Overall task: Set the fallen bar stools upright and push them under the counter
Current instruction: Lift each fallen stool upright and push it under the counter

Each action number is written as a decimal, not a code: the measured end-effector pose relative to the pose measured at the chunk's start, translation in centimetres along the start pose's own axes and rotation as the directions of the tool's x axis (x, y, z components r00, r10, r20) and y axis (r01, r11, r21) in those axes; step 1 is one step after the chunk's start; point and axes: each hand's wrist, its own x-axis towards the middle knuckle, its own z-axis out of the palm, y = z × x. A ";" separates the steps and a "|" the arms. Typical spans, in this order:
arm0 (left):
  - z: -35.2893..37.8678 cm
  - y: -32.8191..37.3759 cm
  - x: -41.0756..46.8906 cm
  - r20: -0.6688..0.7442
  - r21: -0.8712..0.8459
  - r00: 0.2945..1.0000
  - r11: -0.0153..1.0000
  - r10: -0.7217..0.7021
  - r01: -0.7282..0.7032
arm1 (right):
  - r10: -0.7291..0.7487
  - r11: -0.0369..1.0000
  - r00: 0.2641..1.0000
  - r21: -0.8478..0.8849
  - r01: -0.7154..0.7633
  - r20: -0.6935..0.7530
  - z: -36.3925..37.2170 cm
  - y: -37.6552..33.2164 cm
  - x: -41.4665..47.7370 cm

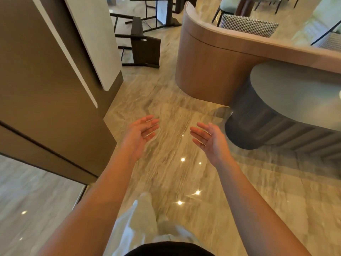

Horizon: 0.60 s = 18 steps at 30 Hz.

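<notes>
The left hand [142, 132] and the right hand [208, 139] reach forward at the centre of the frame, both spread open with palms turned inward toward each other and fingers loosely extended; neither holds anything. Both forearms stretch out from the lower edge of the frame, roughly parallel, above the glossy marble floor [166, 172].

The fallen stools lie well ahead, in the upper left of the frame: the nearer stool [145, 48] is on its side with its dark seat facing the camera and its thin black legs pointing left, and a second stool [162, 13] lies beyond it near the top edge. They rest beside the pale worktop [92, 39] that runs along the upper left.

The step in hand looks like the approach. Doing it well probably means walking close before bending, taking the nearer stool by its seat and one leg, and tipping it up onto all feet before sliding it under, clear of the curved wooden sofa back [212, 58].
</notes>
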 end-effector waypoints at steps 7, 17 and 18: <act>0.3 1.8 6.8 -0.019 0.059 0.999 0.997 -0.049 0.050 | 0.022 1.000 1.000 0.013 -0.021 -0.011 2.1 -1.2 6.1; 1.0 8.7 19.4 0.037 0.021 0.999 0.999 -0.030 0.030 | 0.011 1.000 1.000 -0.020 -0.012 -0.029 8.7 -5.2 17.7; 1.0 9.7 20.8 0.041 0.023 0.999 0.999 -0.025 0.024 | 0.008 1.000 0.999 -0.020 -0.009 -0.032 9.6 -5.8 18.9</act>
